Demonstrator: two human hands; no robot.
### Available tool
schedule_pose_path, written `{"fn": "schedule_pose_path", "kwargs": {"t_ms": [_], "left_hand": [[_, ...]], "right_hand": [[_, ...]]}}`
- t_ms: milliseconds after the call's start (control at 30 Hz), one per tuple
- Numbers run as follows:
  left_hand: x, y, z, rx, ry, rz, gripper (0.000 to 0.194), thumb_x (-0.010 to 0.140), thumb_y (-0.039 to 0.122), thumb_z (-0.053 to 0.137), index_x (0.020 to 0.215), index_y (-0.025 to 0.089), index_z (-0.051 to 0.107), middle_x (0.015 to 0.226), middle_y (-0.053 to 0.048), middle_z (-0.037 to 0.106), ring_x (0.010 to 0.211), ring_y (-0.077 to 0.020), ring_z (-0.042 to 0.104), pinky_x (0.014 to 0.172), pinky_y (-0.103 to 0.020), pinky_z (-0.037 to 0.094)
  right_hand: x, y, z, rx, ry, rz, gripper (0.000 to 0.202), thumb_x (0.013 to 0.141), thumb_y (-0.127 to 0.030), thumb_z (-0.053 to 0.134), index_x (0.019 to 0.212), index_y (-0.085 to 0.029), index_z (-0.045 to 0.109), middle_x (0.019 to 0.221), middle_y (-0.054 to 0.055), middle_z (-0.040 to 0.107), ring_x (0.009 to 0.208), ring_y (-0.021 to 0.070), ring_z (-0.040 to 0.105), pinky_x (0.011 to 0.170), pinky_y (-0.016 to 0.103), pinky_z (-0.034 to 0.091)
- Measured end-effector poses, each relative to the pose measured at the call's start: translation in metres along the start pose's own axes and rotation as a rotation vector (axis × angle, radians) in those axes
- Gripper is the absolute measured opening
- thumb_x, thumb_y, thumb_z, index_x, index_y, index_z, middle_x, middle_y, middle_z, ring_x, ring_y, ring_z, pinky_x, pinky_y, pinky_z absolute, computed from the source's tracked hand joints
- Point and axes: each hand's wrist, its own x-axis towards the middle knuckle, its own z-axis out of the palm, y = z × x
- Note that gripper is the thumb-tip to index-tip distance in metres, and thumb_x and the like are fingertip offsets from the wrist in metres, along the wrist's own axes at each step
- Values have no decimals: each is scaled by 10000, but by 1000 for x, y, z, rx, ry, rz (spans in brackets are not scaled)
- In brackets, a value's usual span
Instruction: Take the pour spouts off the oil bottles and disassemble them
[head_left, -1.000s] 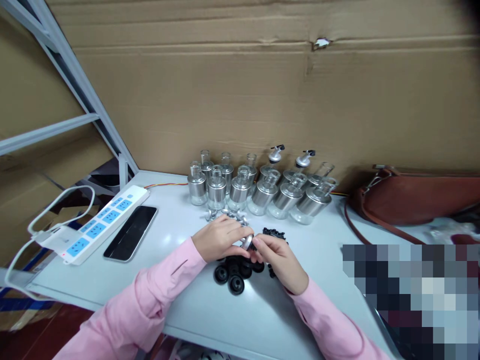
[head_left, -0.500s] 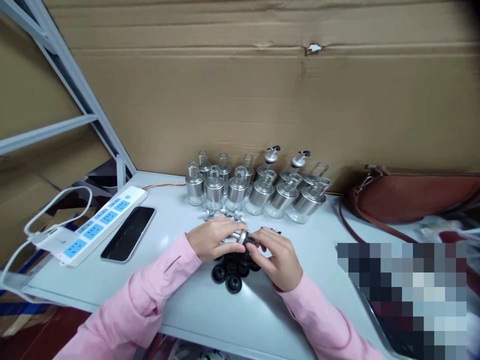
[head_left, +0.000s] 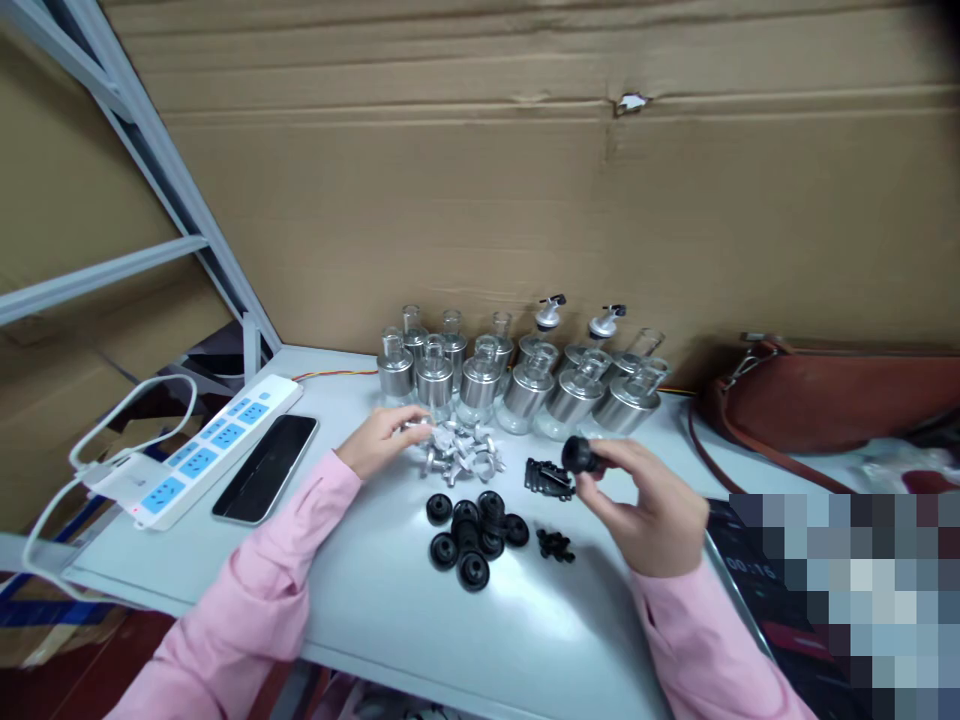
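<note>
My right hand [head_left: 649, 505] is raised at the right of the table, pinching a round black stopper [head_left: 577, 455] between thumb and fingers. My left hand [head_left: 382, 440] is at the left edge of a pile of silver metal pourer spouts [head_left: 465, 455]. Its thumb and fingers close around a silver spout [head_left: 411, 425], mostly hidden by the fingers. Several black ringed stoppers [head_left: 474, 570] lie in a heap in front of the pile. Right of them are small black pieces [head_left: 555, 545], and behind those a group of slim black parts [head_left: 547, 478].
Glass bottles with metal bands [head_left: 480, 380] stand in two rows at the back; two bear silver spouts [head_left: 606, 322]. A power strip [head_left: 217, 450] and phone [head_left: 266, 470] lie left. A brown bag [head_left: 847, 395] and a dark screen [head_left: 739, 540] are right; cardboard [head_left: 450, 200] rises behind.
My hands have come apart from the middle, where they worked together on a spout and a black part. The left went back left to the spouts; the right moved right with the black stopper.
</note>
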Motion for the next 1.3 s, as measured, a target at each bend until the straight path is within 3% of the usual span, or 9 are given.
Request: {"fn": "schedule_pose_path", "kwargs": {"t_ms": [100,300,400,600,733,833,967,1133,1300], "left_hand": [[1,-6,9,166,36,80,350,862,414,456,1098,162,511,1007,-70,592,925,-200,526,828,-349,392],[2,-14,38,423,13,165,398,828,381,524,1180,203,474,1111,-99,505,1038,-246,446,873,-402,351],[1,-19,41,440,11,181,494,807,407,542,1230,184,419,1165,-116,474,1092,-259,412,909,-414,332],[-1,-22,44,478,28,165,553,785,424,566,1248,176,395,1195,-123,460,1123,-273,388,943,-442,295],[-1,-21,46,481,35,157,548,784,439,560,1247,189,407,1196,-119,466,1124,-278,386,947,-453,289],[-2,-19,45,464,41,162,537,789,455,547,1239,192,418,1193,-115,471,1118,-276,390,948,-453,292],[-3,-16,43,451,68,172,460,830,424,500,1214,177,444,1172,-114,485,1113,-265,391,948,-444,295],[-2,-14,40,478,104,193,418,840,386,498,1194,165,464,1156,-115,494,1112,-258,391,944,-434,296],[-2,-11,37,509,144,209,390,835,354,509,1177,169,480,1154,-114,497,1114,-260,390,934,-430,304]], "right_hand": [[1,-2,-5,83,-140,68,181,757,-153,527,926,-218,539,670,15,568,562,149,525,577,298,443],[-11,-23,0,323,-1009,409,124,654,-166,577,746,-200,502,524,-54,513,448,95,465,447,206,355],[-18,-26,6,220,-1144,465,151,599,-127,609,695,-191,513,507,-55,500,443,87,423,439,197,298],[-23,-30,18,243,-1077,496,237,580,-52,622,698,-194,474,563,-49,544,499,93,476,470,190,332],[-11,-26,6,328,-1047,476,205,638,-186,670,745,-198,495,572,-32,588,507,121,533,481,219,387],[17,-11,-8,178,-724,352,76,771,-269,554,767,-197,530,699,21,631,614,153,567,569,272,423],[75,20,-15,-342,-185,213,164,783,-319,540,717,-177,592,777,88,620,796,245,528,724,386,400],[137,52,7,-739,-318,367,453,756,-537,518,801,-112,668,930,181,597,982,341,447,752,465,354],[159,71,40,-846,-395,484,598,686,-606,554,890,-54,659,1054,226,564,1061,373,383,812,536,267]]}}
